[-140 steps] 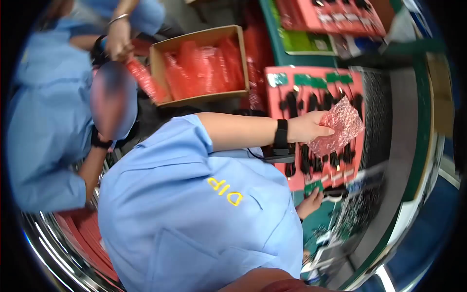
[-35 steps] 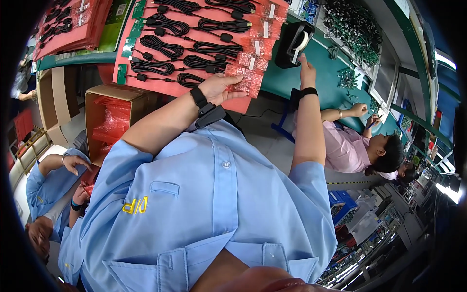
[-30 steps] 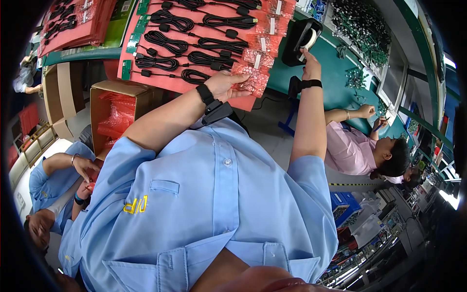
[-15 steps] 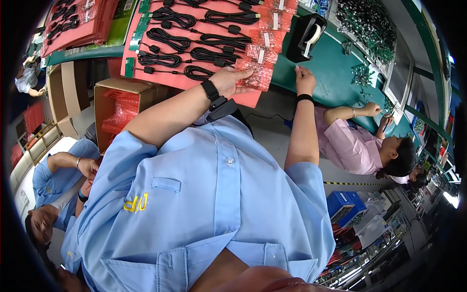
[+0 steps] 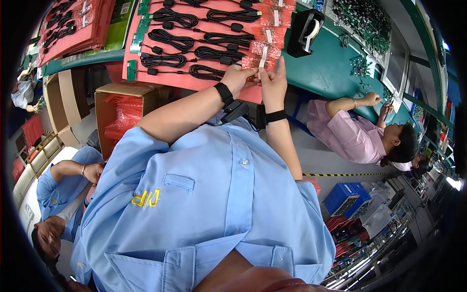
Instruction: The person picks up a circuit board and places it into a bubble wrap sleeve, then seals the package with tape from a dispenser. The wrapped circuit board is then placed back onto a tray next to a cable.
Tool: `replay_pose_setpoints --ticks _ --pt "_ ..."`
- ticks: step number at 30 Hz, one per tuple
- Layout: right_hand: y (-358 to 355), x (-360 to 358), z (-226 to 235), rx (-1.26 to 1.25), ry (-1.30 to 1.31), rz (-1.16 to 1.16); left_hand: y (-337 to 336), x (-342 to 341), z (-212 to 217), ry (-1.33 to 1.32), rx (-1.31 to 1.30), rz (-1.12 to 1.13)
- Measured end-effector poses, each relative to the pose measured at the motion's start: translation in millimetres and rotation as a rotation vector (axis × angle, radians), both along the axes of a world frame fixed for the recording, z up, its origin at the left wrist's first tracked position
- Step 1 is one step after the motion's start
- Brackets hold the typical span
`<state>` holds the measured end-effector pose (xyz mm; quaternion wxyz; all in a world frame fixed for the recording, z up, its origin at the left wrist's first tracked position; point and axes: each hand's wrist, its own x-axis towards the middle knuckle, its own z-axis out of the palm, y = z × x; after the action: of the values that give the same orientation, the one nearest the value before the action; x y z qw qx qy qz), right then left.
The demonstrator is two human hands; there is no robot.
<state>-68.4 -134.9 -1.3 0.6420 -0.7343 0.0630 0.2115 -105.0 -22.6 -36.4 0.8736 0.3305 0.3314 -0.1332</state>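
My left hand (image 5: 237, 81) is closed in a pinch at the near edge of a red bubble-wrap bag (image 5: 249, 62). Beside it, my right hand (image 5: 274, 88) presses its thumb to the lower end of a white tape strip (image 5: 263, 59) on that bag, with the index finger pointing up. The two hands nearly touch, and they hide the bag's lower corner. Coiled black cables (image 5: 206, 72) with small black blocks lie in rows on a pink sheet (image 5: 168, 83), left of the bags. Green cards (image 5: 131, 70) line the sheet's left side.
A black tape dispenser (image 5: 297, 41) stands on the green tabletop (image 5: 311, 73). Green-and-black parts (image 5: 365, 24) are heaped at the far right. A cardboard box (image 5: 99, 114) with red bubble bags is at left. Co-workers in pink (image 5: 343, 131) and blue (image 5: 51, 187) sit either side.
My right hand has moved left from near the tape dispenser to the bag, beside my left hand. My left hand has shifted slightly right and closed its fingers at the bag's edge.
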Motion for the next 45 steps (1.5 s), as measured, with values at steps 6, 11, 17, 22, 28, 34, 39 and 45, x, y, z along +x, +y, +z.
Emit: replay_pose_setpoints --ticks 6,11,17,22,28,34,39,45 --pt "1.5 7.9 8.6 -0.521 -0.085 0.231 -0.4 -5.3 9.8 0.010 -0.055 0.048" --pt "-4.0 -3.1 10.5 -0.825 -0.370 0.292 8.9 5.6 28.2 0.052 -0.129 0.056" --pt "-9.5 -13.0 -1.6 -0.473 -0.483 0.201 4.1 19.8 25.6 0.225 0.017 -0.060" --pt "-16.8 -13.8 7.2 -0.363 -0.454 0.248 7.0 26.5 16.7 0.282 -0.106 -0.118" --pt "-23.8 -18.6 -2.4 -0.395 -0.612 0.265 0.5 24.0 3.4 0.176 -0.203 -0.192" --pt "-37.5 -27.7 -28.8 -0.240 -0.166 0.237 -7.1 17.8 -16.3 0.118 -0.325 -0.183" --pt "-65.8 -10.3 -58.2 -0.078 0.127 0.233 -2.3 5.1 3.7 0.235 -0.399 -0.293" --pt "-69.9 3.9 12.3 -0.960 -0.322 0.687 19.2 -49.4 60.9 0.265 -0.310 -0.312"
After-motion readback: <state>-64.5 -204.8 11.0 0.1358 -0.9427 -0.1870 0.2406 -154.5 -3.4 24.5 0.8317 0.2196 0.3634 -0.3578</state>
